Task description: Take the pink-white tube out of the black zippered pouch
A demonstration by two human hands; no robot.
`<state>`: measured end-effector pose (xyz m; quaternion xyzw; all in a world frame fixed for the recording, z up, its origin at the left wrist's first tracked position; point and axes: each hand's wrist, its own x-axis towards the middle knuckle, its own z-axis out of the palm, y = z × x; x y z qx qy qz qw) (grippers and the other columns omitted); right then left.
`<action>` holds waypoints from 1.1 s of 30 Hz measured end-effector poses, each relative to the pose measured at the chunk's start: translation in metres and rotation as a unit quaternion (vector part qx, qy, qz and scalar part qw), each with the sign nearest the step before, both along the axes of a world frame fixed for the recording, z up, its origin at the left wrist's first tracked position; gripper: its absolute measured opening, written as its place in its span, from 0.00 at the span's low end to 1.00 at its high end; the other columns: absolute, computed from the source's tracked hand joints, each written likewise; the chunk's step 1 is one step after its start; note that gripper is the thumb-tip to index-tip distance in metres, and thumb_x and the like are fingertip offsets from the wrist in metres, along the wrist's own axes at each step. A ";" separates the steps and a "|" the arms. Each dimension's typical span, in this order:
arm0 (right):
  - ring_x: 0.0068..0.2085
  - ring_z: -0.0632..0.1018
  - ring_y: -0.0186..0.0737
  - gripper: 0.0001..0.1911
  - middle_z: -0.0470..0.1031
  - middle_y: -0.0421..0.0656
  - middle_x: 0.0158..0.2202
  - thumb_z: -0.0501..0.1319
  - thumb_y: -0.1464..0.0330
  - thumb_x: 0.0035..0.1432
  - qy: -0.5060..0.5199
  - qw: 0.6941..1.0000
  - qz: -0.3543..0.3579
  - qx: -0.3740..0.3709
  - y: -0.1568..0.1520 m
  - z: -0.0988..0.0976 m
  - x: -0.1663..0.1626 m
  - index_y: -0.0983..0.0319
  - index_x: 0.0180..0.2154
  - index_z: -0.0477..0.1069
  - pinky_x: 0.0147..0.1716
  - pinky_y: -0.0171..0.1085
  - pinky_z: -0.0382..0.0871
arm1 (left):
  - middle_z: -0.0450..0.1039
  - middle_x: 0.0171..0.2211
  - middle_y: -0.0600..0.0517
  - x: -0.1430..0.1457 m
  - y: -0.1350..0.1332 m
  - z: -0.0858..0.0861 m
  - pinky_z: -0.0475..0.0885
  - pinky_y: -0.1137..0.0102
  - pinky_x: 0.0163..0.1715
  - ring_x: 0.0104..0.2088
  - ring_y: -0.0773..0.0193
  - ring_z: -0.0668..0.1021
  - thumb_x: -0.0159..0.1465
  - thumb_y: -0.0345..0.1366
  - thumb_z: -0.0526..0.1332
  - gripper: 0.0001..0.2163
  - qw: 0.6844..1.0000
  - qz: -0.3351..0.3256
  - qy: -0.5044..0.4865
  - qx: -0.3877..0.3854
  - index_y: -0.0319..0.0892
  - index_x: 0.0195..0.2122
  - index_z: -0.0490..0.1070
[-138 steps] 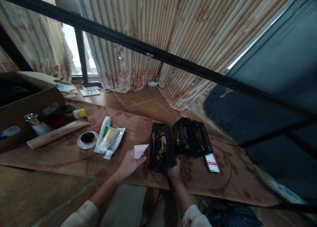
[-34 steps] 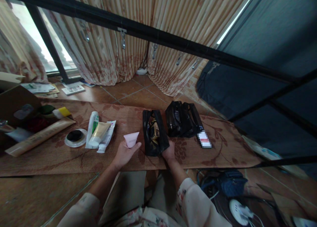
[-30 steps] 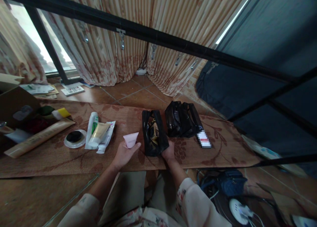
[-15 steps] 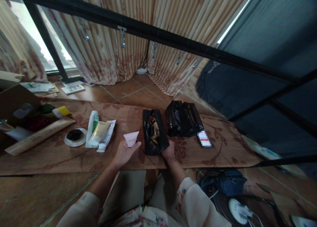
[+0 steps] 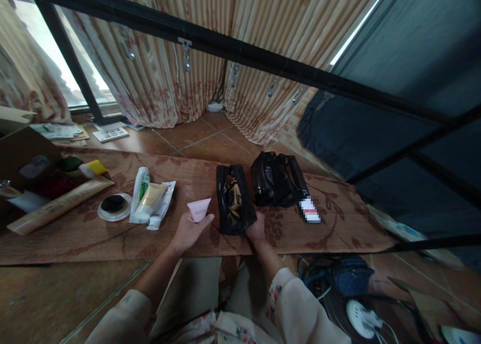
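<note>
My left hand (image 5: 187,232) is closed around a small pink tube (image 5: 199,210), held just left of an open black pouch (image 5: 233,200) on a patterned brown cloth (image 5: 188,224). Gold-coloured items show inside the pouch. My right hand (image 5: 256,229) grips the pouch's near right edge. A second black pouch (image 5: 276,186) lies right behind it, with a blurred white and red tag (image 5: 309,210) at its near end.
Left of my hands lie three tubes (image 5: 150,200), a round dish with a dark centre (image 5: 113,206), a long tan tube (image 5: 60,204) and an open cardboard box (image 5: 22,158). A power strip (image 5: 363,320) and cables are on the tiled floor at right. A black bar (image 5: 240,51) crosses overhead.
Since 4.6 s ago the view has swung right and slightly back. Over the last second both hands, the pink tube and the pouch have stayed in place.
</note>
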<state>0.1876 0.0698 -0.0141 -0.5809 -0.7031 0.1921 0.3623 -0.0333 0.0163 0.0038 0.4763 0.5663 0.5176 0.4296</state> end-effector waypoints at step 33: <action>0.37 0.80 0.48 0.11 0.81 0.47 0.36 0.59 0.68 0.52 -0.016 0.999 -0.023 -0.014 -0.001 0.001 -0.002 0.61 0.38 0.76 0.39 0.39 0.73 | 0.68 0.18 0.54 -0.001 -0.005 0.019 0.63 0.72 0.17 0.18 0.66 0.69 0.59 0.56 0.53 0.22 0.995 0.005 -0.072 -0.066 0.40 0.27 0.66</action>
